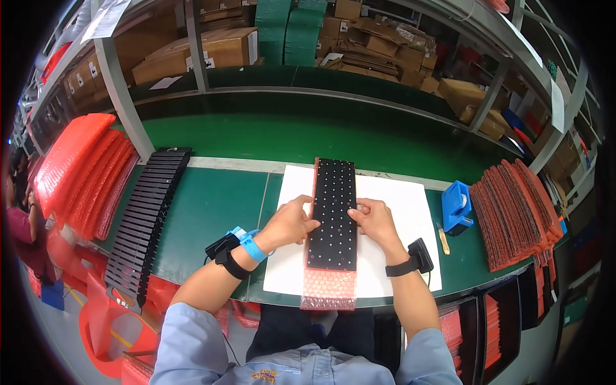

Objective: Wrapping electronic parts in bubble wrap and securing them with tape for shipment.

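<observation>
A long black board point(332, 218) with rows of small white dots lies lengthwise in front of me, perhaps a circuit board. Beneath it is a sheet or sleeve of pink bubble wrap point(329, 290), showing past its near end and along its left edge. My left hand point(292, 222) grips the board's left long edge, thumb over the top. On the opposite edge, my right hand point(375, 221) pinches the board between thumb and fingers. Both fingertips partly hide behind or under the edges. A blue band and a black strap circle my left wrist; a black strapped device sits on my right.
White sheet point(410, 237) covers part of the green bench point(212, 199). A black slotted rack point(147, 224) and red bubble-wrap sleeves point(83, 173) lie left. Right stand a blue tape dispenser point(456, 206) and a stack of wrapped boards point(516, 215). Cardboard boxes point(224, 48) fill the back shelf.
</observation>
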### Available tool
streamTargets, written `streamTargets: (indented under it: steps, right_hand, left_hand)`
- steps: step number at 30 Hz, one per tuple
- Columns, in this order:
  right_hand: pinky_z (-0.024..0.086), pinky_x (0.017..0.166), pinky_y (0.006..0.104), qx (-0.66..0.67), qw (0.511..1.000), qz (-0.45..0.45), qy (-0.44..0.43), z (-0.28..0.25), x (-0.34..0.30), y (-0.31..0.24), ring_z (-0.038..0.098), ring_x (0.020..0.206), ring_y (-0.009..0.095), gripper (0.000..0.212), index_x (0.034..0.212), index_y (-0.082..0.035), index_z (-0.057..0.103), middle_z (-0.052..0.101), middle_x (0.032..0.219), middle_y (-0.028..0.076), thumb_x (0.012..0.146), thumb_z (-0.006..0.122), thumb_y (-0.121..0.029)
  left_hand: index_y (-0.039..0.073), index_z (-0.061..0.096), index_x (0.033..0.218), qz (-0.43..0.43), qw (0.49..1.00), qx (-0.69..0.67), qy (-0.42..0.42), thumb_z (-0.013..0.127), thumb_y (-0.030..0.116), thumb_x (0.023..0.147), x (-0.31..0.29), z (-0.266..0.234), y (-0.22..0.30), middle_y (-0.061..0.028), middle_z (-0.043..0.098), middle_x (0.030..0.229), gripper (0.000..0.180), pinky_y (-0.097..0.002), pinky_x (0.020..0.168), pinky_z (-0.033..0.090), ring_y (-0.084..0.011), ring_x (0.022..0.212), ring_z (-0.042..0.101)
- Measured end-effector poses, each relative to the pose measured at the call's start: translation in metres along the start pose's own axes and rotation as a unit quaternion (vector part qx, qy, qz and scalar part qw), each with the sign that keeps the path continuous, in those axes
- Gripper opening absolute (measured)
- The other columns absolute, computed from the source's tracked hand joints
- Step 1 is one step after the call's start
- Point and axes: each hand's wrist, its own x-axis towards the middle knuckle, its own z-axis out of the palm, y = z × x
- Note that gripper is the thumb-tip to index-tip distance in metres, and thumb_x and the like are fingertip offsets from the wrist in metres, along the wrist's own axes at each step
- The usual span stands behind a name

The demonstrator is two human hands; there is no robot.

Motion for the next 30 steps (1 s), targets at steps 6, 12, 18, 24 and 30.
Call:
streamTargets:
  steps: [6, 12, 18, 24, 30]
  right_hand:
    - [0.051, 0.062, 0.0358, -0.061, 0.997, -0.045, 0.023, 0.003, 0.003, 0.003, 0.065, 0.063, 0.024, 0.028, 0.107, -0.002, 0.069, 0.065, 0.068, 0.013, 0.083, 0.071, -0.017]
    - [0.051, 0.062, 0.0363, -0.149, 0.984, -0.094, 0.031, 0.004, 0.004, -0.008, 0.066, 0.065, 0.026, 0.035, 0.114, 0.0, 0.066, 0.066, 0.072, 0.014, 0.084, 0.07, -0.018]
    - [0.052, 0.07, 0.0337, -0.196, 0.957, -0.152, 0.154, -0.004, 0.026, -0.017, 0.068, 0.083, 0.025, 0.045, 0.122, 0.0, 0.061, 0.066, 0.094, 0.017, 0.083, 0.072, -0.02]
    - [0.048, 0.093, 0.039, -0.343, 0.912, -0.223, -0.04, -0.015, 0.151, -0.025, 0.061, 0.107, 0.034, 0.054, 0.123, -0.002, 0.06, 0.062, 0.117, 0.021, 0.082, 0.069, -0.036]
    - [0.052, 0.078, 0.0403, -0.356, 0.891, -0.138, -0.244, -0.03, 0.189, -0.068, 0.067, 0.087, 0.027, 0.042, 0.112, -0.011, 0.07, 0.071, 0.098, 0.011, 0.075, 0.076, -0.031]
  left_hand:
    - [-0.01, 0.042, 0.132, 0.007, 0.999, 0.036, -0.001, 0.067, 0.005, 0.086, -0.001, -0.003, 0.006, -0.0106, 0.065, 0.065, 0.055, -0.0244, 0.042, 0.05, -0.011, 0.052, 0.061]
    - [-0.005, 0.045, 0.133, 0.054, 0.992, 0.105, 0.048, 0.071, 0.013, 0.083, 0.0, -0.01, 0.001, -0.0108, 0.064, 0.065, 0.059, -0.0329, 0.05, 0.052, -0.0217, 0.055, 0.062]
    - [0.008, 0.05, 0.134, 0.379, 0.885, 0.271, -0.008, 0.072, 0.025, 0.078, -0.029, 0.013, 0.013, -0.0168, 0.056, 0.12, 0.062, -0.0466, 0.092, 0.044, -0.0342, 0.108, 0.054]
    - [0.014, 0.05, 0.135, 0.485, 0.802, 0.311, -0.154, 0.062, 0.019, 0.085, -0.038, 0.039, 0.008, -0.0125, 0.045, 0.139, 0.051, -0.0516, 0.108, 0.03, -0.0307, 0.13, 0.041]
    - [0.02, 0.051, 0.136, 0.424, 0.824, 0.321, -0.197, 0.055, 0.011, 0.089, -0.041, 0.04, 0.033, -0.0079, 0.044, 0.14, 0.048, -0.054, 0.112, 0.024, -0.0281, 0.135, 0.037]
